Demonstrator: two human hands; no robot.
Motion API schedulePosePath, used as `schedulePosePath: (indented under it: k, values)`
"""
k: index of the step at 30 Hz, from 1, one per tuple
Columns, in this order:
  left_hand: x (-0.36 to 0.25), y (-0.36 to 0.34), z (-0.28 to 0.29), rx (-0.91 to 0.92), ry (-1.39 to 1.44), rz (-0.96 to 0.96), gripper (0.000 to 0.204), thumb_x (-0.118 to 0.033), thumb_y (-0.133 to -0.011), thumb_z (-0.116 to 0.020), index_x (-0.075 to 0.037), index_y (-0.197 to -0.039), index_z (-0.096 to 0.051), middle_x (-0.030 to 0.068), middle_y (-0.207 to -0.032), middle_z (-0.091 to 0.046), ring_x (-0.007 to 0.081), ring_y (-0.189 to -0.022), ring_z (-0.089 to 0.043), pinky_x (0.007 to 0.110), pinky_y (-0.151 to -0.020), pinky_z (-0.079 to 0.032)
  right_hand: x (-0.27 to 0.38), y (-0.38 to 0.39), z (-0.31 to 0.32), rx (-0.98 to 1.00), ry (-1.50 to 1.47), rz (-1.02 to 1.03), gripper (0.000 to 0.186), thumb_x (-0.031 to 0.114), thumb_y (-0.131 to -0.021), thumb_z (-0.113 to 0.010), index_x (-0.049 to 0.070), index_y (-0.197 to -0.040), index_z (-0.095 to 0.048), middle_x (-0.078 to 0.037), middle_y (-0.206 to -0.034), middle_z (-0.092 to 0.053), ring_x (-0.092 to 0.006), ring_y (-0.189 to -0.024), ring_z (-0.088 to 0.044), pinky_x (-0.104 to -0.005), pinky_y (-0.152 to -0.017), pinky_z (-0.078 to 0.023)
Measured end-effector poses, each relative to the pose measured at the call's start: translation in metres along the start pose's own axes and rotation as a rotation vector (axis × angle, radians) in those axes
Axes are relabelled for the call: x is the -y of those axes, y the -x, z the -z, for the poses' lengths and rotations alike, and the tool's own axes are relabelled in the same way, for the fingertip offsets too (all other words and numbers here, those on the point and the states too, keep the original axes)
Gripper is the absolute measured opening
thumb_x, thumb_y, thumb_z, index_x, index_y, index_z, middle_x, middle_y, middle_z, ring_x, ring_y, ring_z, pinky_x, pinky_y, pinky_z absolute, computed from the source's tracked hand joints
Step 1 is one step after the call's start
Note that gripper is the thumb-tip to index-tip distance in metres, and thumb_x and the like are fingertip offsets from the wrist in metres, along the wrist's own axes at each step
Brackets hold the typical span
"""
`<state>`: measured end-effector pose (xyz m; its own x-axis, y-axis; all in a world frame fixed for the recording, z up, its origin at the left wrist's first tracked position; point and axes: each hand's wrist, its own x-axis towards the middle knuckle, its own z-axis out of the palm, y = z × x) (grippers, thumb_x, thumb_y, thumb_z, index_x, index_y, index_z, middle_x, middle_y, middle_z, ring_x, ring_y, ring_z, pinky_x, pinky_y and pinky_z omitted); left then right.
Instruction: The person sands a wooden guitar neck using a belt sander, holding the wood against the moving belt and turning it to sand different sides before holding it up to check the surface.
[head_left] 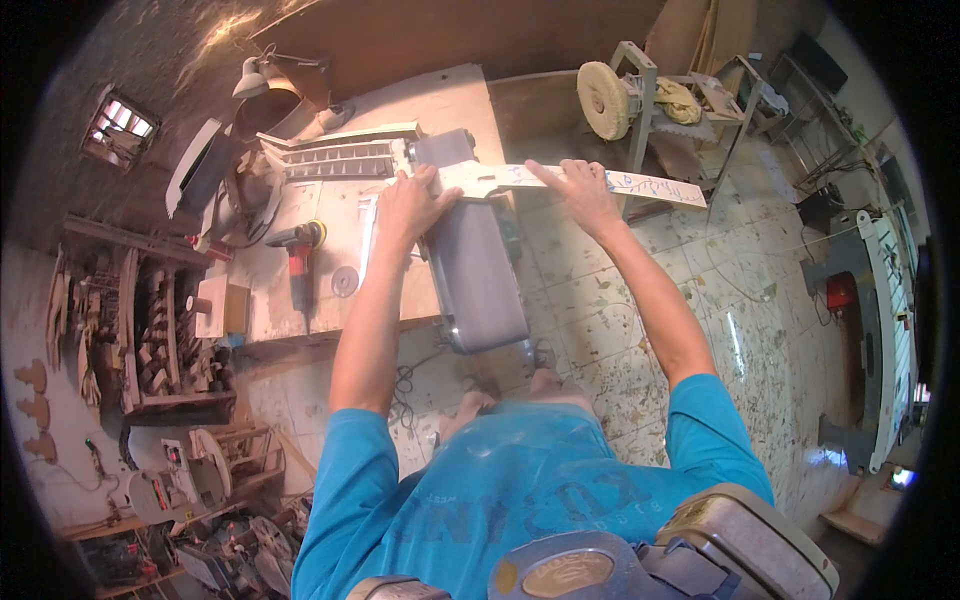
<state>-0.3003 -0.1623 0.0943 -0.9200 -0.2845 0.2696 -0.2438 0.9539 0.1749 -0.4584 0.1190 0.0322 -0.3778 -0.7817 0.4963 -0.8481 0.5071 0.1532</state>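
Across a belt sander lies a pale wooden guitar neck blank (520, 178), with blue pen marks toward its right end. The sander's grey belt (482, 280) runs from the bench toward my body, and the wood rests over its far part. My left hand (415, 203) grips the wider left end, fingers on top. Farther right, my right hand (583, 190) holds the narrower stretch, with its index finger laid along the wood and the other fingers curled over. The blank's underside, where it meets the belt, is hidden.
On the wooden bench (340, 255), left of the belt, lie a red-and-black angle grinder (300, 262), a small grey disc (344, 281) and a slatted wooden frame (338, 160). A desk lamp (251, 78) stands behind. At the far right is a stand with a cream buffing wheel (603, 101).
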Motion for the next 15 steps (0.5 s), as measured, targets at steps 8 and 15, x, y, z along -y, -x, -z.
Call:
schedulePosePath:
  k: [8, 15]
  values:
    - [-0.015, -0.001, 0.012, 0.117, -0.006, 0.097, 0.062, -0.061, -0.083, -0.069, -0.010, -0.117, -0.067, 0.0287, -0.100, -0.069, 0.0418, -0.093, -0.069, 0.049, -0.078, -0.056, -0.006, -0.003, 0.002, -0.017, -0.030, -0.005, 0.090, -0.004, -0.086, -0.055, 0.043, -0.157, -0.027, -0.003, -0.096, -0.054, -0.0203, -0.093, -0.054, -0.0376, -0.083, -0.038]
    - [-0.001, 0.001, 0.006, 0.110, 0.010, 0.067, 0.063, -0.062, -0.083, -0.068, -0.011, -0.121, -0.065, 0.0291, -0.103, -0.068, 0.0422, -0.090, -0.070, 0.048, -0.076, -0.056, 0.002, 0.003, 0.008, -0.013, -0.054, -0.003, 0.089, -0.004, -0.087, -0.055, 0.042, -0.158, -0.028, -0.004, -0.099, -0.055, -0.0211, -0.096, -0.055, -0.0380, -0.084, -0.038]
